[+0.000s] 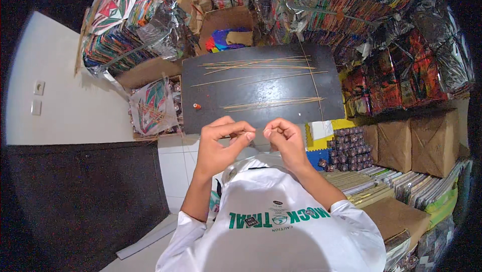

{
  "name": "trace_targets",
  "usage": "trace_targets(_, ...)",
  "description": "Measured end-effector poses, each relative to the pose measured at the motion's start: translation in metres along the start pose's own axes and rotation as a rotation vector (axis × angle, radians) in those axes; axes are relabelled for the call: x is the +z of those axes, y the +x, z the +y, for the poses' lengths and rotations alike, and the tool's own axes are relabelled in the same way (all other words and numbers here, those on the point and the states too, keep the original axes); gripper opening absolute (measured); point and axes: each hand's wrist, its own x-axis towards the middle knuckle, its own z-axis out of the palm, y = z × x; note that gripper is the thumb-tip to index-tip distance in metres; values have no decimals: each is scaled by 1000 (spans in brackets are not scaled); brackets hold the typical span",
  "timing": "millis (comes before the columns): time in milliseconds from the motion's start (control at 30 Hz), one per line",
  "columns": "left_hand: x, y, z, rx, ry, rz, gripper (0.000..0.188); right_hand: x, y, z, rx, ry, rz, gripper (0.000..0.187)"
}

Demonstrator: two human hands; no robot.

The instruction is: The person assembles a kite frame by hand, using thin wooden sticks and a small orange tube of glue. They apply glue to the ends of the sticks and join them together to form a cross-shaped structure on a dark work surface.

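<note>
Both hands are raised close to my body, in front of the near edge of a black table (266, 84). My left hand (223, 141) is pinched, thumb against forefinger. Facing it, a small gap away, my right hand (285, 140) makes a similar pinch. Anything between the fingertips is too thin or small to make out. Several thin bamboo sticks (271, 104) lie in a bundle on the table just beyond my hands. Farther back, more sticks (256, 65) lie loosely crossed. A small orange spool of thread (197, 106) rests near the table's left edge.
One long thin stick (315, 84) crosses the table's right side. Left of the table, a printed paper kite (153, 106) lies on an open box. Stacked bundles (133, 21), an open carton (226, 21) and wrapped packs (396, 71) crowd the back and right.
</note>
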Motion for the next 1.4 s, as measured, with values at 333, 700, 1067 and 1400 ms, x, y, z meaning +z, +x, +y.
trace_targets(333, 7, -6, -2, 3, 7, 36, 14, 3, -6, 0, 100, 35, -16, 6)
trace_targets(700, 7, -9, 1, 20, 35, -16, 17, 13, -9, 1, -256, -154, -137, 41)
trace_targets(1067, 0, -12, -2, -72, 19, -28, 15, -1, -21, -3, -9, -113, -180, 11)
trace_targets(1400, 2, -16, 5, -41, 55, -17, 13, -7, -19, 7, -385, -488, -120, 30)
